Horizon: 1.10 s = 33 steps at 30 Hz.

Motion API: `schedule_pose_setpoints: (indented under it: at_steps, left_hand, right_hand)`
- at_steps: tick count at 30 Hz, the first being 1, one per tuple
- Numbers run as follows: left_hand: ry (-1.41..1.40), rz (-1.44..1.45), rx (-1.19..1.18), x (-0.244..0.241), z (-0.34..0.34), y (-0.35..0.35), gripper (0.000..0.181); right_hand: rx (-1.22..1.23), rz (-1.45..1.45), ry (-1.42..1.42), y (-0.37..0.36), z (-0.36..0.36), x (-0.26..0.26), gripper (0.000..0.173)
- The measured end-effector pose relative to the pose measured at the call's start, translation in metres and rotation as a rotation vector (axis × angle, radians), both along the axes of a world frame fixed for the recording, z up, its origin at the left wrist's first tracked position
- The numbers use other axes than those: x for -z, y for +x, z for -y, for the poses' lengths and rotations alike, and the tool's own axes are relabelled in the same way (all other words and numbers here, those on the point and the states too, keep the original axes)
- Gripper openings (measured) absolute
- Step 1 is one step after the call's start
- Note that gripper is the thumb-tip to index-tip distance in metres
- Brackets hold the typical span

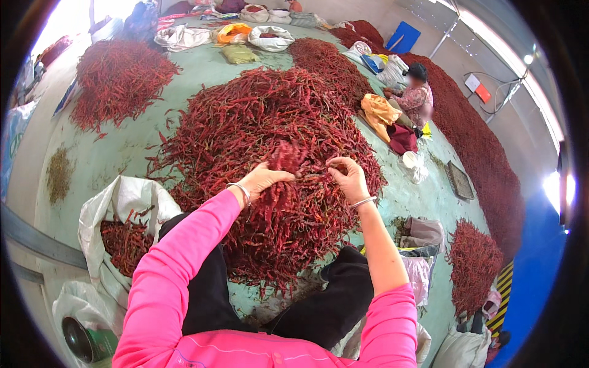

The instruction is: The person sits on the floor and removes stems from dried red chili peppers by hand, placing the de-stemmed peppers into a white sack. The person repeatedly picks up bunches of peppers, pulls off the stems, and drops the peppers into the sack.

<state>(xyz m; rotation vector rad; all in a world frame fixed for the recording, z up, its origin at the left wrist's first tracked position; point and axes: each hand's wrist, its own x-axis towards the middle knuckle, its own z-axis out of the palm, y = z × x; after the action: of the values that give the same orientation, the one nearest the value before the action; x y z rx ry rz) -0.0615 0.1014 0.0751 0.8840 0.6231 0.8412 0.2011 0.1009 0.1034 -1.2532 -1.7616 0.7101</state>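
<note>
A large heap of dried red chili peppers lies on the floor in front of my knees. Over its near part, my left hand grips a bunch of chili peppers, slightly blurred, with the thumb across them. To the right of the bunch is my right hand, its thumb and forefinger bent close together just above the heap. Whether a chili or stem sits between those fingertips is too small to tell. Left of my leg, an open white woven sack holds more chili peppers.
A person sits at the right beside an orange cloth. Smaller chili piles lie at left and right. A long chili bank lines the wall. White sacks stand behind; a shallow tray lies right.
</note>
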Motion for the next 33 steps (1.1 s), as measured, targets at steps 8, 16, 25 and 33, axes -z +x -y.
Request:
schedule_pose_setpoints:
  at_steps: [8,16,25,33]
  left_hand:
    - [0.077,-0.217,-0.14,-0.011,-0.02,0.004,0.034]
    - [0.057,-0.12,0.1,-0.003,-0.017,0.015,0.031]
    - [-0.057,-0.243,0.214,0.038,0.002,0.049,0.036]
    - [-0.051,-0.109,0.173,0.012,0.005,0.056,0.041]
  right_hand:
    - [0.125,-0.003,-0.106,0.022,-0.047,0.039,0.015]
    - [-0.047,-0.191,-0.182,-0.032,0.006,0.024,0.014]
    - [0.18,-0.072,0.169,-0.028,0.026,0.085,0.017]
    - [0.052,-1.164,-0.543,-0.003,0.044,0.043,0.015]
